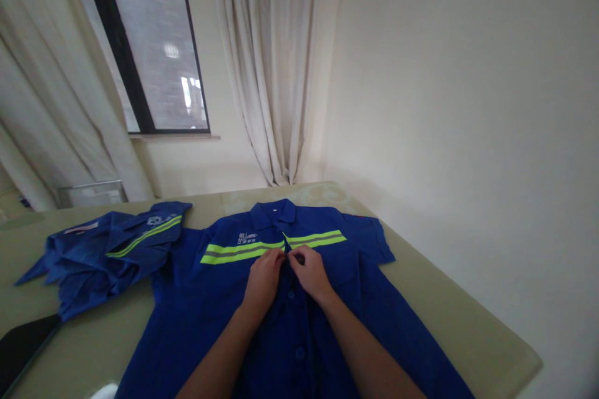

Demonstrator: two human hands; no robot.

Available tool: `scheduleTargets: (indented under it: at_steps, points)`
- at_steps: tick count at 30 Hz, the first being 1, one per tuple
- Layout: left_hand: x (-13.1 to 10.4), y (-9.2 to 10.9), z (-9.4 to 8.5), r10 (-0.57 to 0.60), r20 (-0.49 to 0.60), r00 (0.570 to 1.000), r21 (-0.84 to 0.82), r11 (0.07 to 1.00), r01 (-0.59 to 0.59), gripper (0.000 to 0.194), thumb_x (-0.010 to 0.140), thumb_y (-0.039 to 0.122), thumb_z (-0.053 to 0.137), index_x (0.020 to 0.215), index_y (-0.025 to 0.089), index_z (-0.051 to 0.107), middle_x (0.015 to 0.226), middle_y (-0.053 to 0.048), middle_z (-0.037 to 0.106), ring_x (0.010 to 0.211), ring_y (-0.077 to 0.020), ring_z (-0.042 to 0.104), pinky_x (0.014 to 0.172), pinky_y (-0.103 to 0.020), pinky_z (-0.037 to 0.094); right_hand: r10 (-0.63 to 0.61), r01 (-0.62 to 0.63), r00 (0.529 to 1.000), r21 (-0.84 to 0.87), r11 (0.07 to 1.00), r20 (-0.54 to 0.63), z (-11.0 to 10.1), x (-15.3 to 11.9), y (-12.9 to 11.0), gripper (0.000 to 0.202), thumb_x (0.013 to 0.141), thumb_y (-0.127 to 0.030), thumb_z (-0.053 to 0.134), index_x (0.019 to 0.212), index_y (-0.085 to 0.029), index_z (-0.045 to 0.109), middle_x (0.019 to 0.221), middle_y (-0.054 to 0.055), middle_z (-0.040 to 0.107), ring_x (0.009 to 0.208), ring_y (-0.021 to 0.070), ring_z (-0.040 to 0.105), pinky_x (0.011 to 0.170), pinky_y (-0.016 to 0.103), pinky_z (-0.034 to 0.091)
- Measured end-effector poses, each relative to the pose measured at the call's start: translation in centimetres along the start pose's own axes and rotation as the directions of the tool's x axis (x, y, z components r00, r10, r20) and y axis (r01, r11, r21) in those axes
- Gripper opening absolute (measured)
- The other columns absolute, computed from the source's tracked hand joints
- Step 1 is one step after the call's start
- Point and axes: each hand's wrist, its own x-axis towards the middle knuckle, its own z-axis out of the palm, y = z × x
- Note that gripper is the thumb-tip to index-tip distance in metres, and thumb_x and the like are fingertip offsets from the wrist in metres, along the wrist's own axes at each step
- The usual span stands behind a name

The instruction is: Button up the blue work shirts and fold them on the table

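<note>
A blue short-sleeved work shirt lies spread out, front side up, with its collar toward the far edge of the table. A yellow-green reflective band crosses its chest. My left hand pinches the front placket just below the band. Close beside it, my right hand pinches the opposite front edge. The fingertips of both hands nearly meet and cover whatever lies between them. Lower on the placket, a button shows between my forearms.
A second blue garment with a reflective band lies crumpled on the left of the pale green table. A dark flat object sits at the lower left. Behind are a curtain, a window and a bare wall on the right.
</note>
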Motion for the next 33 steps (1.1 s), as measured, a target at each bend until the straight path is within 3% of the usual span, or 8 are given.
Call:
scheduleTargets:
  at_steps: [3, 6, 9, 18, 22, 27, 30, 33]
  points:
    - [0.3, -0.4, -0.2, -0.034, -0.003, 0.999, -0.080, 0.996, 0.034, 0.024, 0.100, 0.025, 0.045, 0.096, 0.022, 0.069, 0.097, -0.006, 0.076, 0.092, -0.0215, 0.071, 0.083, -0.031, 0.050, -0.013, 0.014, 1.000, -0.011, 1.000, 0.012, 0.2, 0.0, 0.0, 0.014, 0.077, -0.012, 0.066, 0.085, -0.020, 0.075, 0.088, 0.003, 0.071, 0.073, 0.0173, 0.063, 0.070, 0.026, 0.048]
    - [0.6, -0.7, -0.4, -0.059, 0.010, 0.998, -0.150, 0.987, 0.060, 0.025, 0.097, 0.036, 0.050, 0.092, 0.021, 0.070, 0.089, -0.006, 0.077, 0.083, -0.0220, 0.070, 0.077, -0.031, 0.050, -0.043, 0.044, 0.999, -0.056, 0.997, 0.015, 0.4, 0.0, -0.2, 0.014, 0.078, -0.010, 0.066, 0.084, -0.021, 0.074, 0.090, 0.003, 0.069, 0.072, 0.0171, 0.061, 0.071, 0.027, 0.047]
    - [0.8, -1.1, -0.5, -0.081, 0.027, 0.996, -0.217, 0.972, 0.085, 0.024, 0.093, 0.037, 0.054, 0.091, 0.020, 0.071, 0.086, -0.005, 0.077, 0.079, -0.0214, 0.070, 0.073, -0.031, 0.050, -0.051, 0.052, 0.999, -0.088, 0.995, 0.014, 0.5, 0.1, -0.5, 0.012, 0.079, -0.011, 0.067, 0.081, -0.021, 0.072, 0.090, 0.003, 0.067, 0.078, 0.0187, 0.061, 0.075, 0.029, 0.047]
    - [1.4, -2.5, -0.4, -0.046, 0.119, 0.992, -0.295, 0.952, 0.079, 0.022, 0.090, 0.037, 0.055, 0.089, 0.018, 0.066, 0.073, -0.002, 0.073, 0.066, -0.0189, 0.068, 0.061, -0.028, 0.050, 0.119, -0.120, 0.993, 0.064, 0.991, 0.021, 0.5, 1.4, 0.7, 0.005, 0.073, -0.018, 0.071, 0.068, -0.019, 0.072, 0.092, 0.003, 0.065, 0.082, 0.0185, 0.063, 0.076, 0.029, 0.049]
    - [0.9, -2.0, -0.9, 0.023, 0.157, 0.987, -0.219, 0.976, 0.012, 0.028, 0.088, 0.029, 0.061, 0.114, 0.022, 0.066, 0.078, 0.001, 0.074, 0.069, -0.0177, 0.068, 0.066, -0.027, 0.050, 0.125, -0.128, 0.991, 0.068, 0.989, 0.040, 0.6, 1.7, 1.5, 0.008, 0.072, -0.020, 0.071, 0.064, -0.019, 0.073, 0.094, 0.003, 0.068, 0.087, 0.0189, 0.065, 0.079, 0.028, 0.051]
    - [-0.1, -1.1, -1.5, 0.065, 0.122, 0.990, -0.014, 0.998, -0.064, 0.020, 0.097, 0.030, 0.054, 0.099, 0.028, 0.074, 0.095, -0.001, 0.076, 0.090, -0.0199, 0.069, 0.082, -0.030, 0.048, 0.084, -0.088, 0.994, 0.051, 0.995, 0.072, 0.3, 1.6, 1.6, 0.012, 0.073, -0.017, 0.067, 0.065, -0.020, 0.075, 0.079, 0.002, 0.070, 0.079, 0.0190, 0.066, 0.076, 0.028, 0.052]
    - [-0.1, -1.1, -1.3, 0.036, 0.052, 0.998, 0.110, 0.993, -0.041, 0.036, 0.104, 0.034, 0.040, 0.094, 0.024, 0.074, 0.096, -0.006, 0.075, 0.097, -0.0233, 0.068, 0.092, -0.035, 0.048, 0.030, -0.033, 0.997, 0.034, 0.999, 0.071, 0.2, 1.0, 1.1, 0.021, 0.072, -0.011, 0.061, 0.080, -0.021, 0.078, 0.085, 0.002, 0.072, 0.072, 0.0169, 0.064, 0.073, 0.027, 0.052]
    - [-0.2, -1.1, -1.0, 0.012, -0.046, 0.999, 0.223, 0.975, -0.001, 0.038, 0.103, 0.027, 0.036, 0.122, 0.018, 0.068, 0.131, -0.015, 0.067, 0.128, -0.0300, 0.056, 0.111, -0.047, 0.038, -0.021, 0.028, 0.998, -0.100, 0.995, 0.063, 0.4, 0.3, 0.4, 0.040, 0.070, -0.004, 0.057, 0.098, -0.023, 0.078, 0.101, 0.003, 0.074, 0.076, 0.0160, 0.066, 0.077, 0.027, 0.052]
